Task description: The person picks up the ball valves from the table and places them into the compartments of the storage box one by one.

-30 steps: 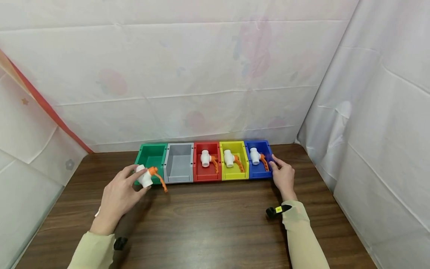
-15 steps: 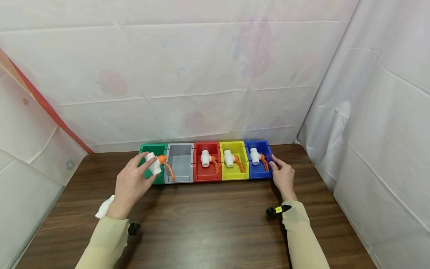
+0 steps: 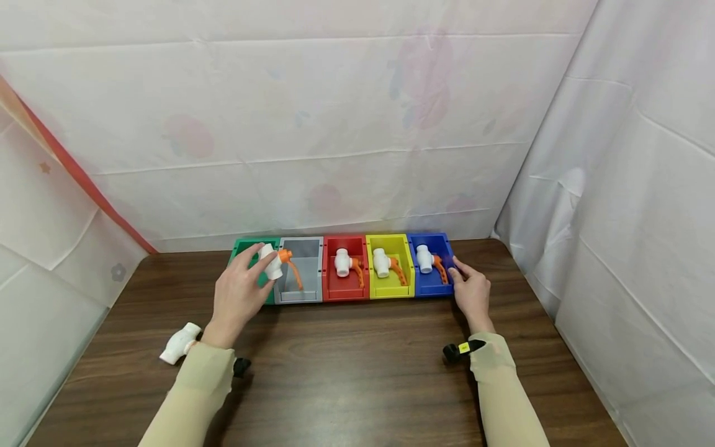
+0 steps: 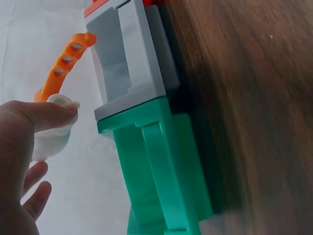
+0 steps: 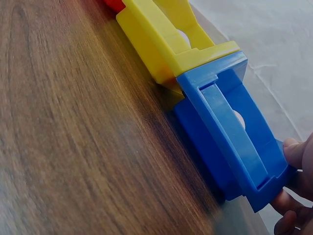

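My left hand [image 3: 239, 295] pinches a white ball valve [image 3: 271, 262] with an orange lever handle, raised over the border of the green bin [image 3: 241, 246] and the grey bin [image 3: 310, 273]. The left wrist view has the thumb across the valve's white body [image 4: 53, 142], its orange handle pointing over the grey bin. At the other end of the row, my right hand [image 3: 472, 295] grips the outer side wall of the blue bin [image 5: 234, 139], thumb at the rim and fingers beneath. Similar valves lie in the red bin [image 3: 329, 290], the yellow bin [image 3: 385, 292] and the blue bin.
Another white valve [image 3: 181, 343] lies on the brown wooden table [image 3: 346, 372], beside the left forearm and partly hidden by it. The joined bins stand along the table's back edge, against a pale patterned curtain [image 3: 335, 124]. More curtain [image 3: 637, 248] hangs at the right side.
My left hand has carried the ball valve rightward and up, from the green bin's front to over the green and grey bins. The table valve has come into sight. My right hand stays put.
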`<state>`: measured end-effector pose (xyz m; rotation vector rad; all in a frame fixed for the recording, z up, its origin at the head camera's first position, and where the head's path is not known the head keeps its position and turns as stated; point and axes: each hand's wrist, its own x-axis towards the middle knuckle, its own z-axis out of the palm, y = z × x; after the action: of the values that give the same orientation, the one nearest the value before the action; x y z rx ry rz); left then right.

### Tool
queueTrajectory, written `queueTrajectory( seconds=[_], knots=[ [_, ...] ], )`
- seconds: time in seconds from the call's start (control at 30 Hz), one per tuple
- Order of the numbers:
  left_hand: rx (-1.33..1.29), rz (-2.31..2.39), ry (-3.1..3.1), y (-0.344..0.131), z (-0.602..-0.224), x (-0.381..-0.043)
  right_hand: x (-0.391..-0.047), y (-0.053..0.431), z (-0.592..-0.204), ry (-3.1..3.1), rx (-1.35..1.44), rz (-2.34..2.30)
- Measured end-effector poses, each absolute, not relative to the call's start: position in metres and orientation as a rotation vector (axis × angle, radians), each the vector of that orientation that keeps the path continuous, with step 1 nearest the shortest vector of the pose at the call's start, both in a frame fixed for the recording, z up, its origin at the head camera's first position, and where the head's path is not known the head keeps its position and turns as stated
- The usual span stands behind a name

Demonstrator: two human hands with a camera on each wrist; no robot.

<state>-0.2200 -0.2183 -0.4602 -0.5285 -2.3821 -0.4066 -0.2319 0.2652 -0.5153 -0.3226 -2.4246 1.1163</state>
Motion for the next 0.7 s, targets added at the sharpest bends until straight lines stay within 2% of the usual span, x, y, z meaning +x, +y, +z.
queueTrajectory(
  seconds=[0.7],
  knots=[
    [-0.589, -0.35, -2.498, -0.191, -0.472, -0.247, -0.233, 0.265, -0.518, -2.425, -0.323, 1.1]
  ],
)
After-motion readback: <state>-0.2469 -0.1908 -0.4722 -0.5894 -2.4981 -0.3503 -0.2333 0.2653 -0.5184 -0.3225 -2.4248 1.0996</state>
